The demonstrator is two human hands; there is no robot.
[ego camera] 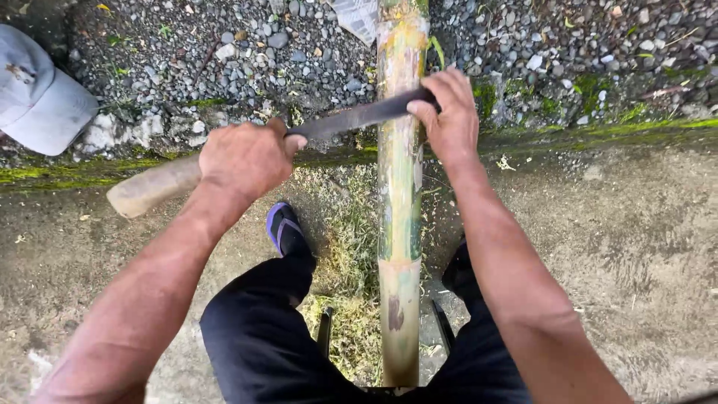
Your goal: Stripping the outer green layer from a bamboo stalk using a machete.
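A long bamboo pole (pixel 400 224) runs from between the person's knees at the near edge straight away to the far edge, lying over concrete ground (pixel 636 247) and then over a strip of gravel (pixel 224 52). Its skin is green and yellow with pale scraped patches.

A big knife lies crosswise on the pole, its dark blade (pixel 359 117) spanning from left to right and touching the pole's upper face about a third of the way down from the far edge. The left hand (pixel 247 158) is closed in a full fist round the knife's wooden handle (pixel 153 187), knuckles up, the thick butt of the handle sticking out to the left of the fist. The left forearm comes in from the near left corner, wrist straight. The right hand (pixel 449 112) sits on the far tip of the blade, just right of the pole, fingers curled over the blade's back and pinching it; the tip itself is hidden under the fingers, so how far the blade goes is hard to say. The right forearm rises from the near right, elbow bent outward.

Both legs in dark trousers (pixel 262 337) straddle the pole. A foot in a blue sandal (pixel 284 228) rests left of the pole, beside a litter of fine shavings (pixel 348 254). A pale cap (pixel 37 93) lies at the far left on the gravel.
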